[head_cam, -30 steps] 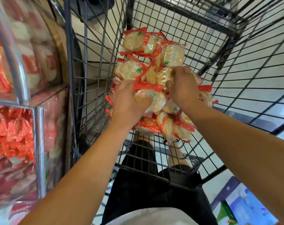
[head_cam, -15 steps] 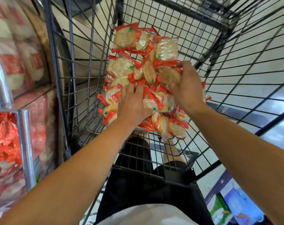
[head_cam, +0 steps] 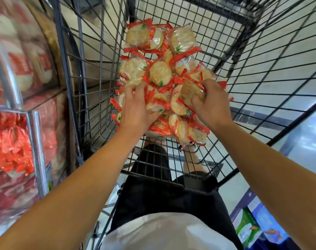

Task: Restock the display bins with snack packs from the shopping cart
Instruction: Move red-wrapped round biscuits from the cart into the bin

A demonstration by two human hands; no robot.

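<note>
Red-edged snack packs [head_cam: 160, 73] lay heaped in the shopping cart [head_cam: 261, 73] directly beneath both hands as I watched: left hand [head_cam: 135, 109] curled into the pile, right hand [head_cam: 210, 103] pinching one pack, display bins [head_cam: 33, 134] off left, nearer the left hand

Red-edged cracker packs [head_cam: 160, 73] heaped in cart [head_cam: 261, 73]

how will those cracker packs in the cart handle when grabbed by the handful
The snack packs look light: thin discs in clear film. The glossy wrap is probably slippery, so some may slide out of the loose pile. The crackers seem brittle; the right hand gripping a pack and the left hand should squeeze gently.
</note>
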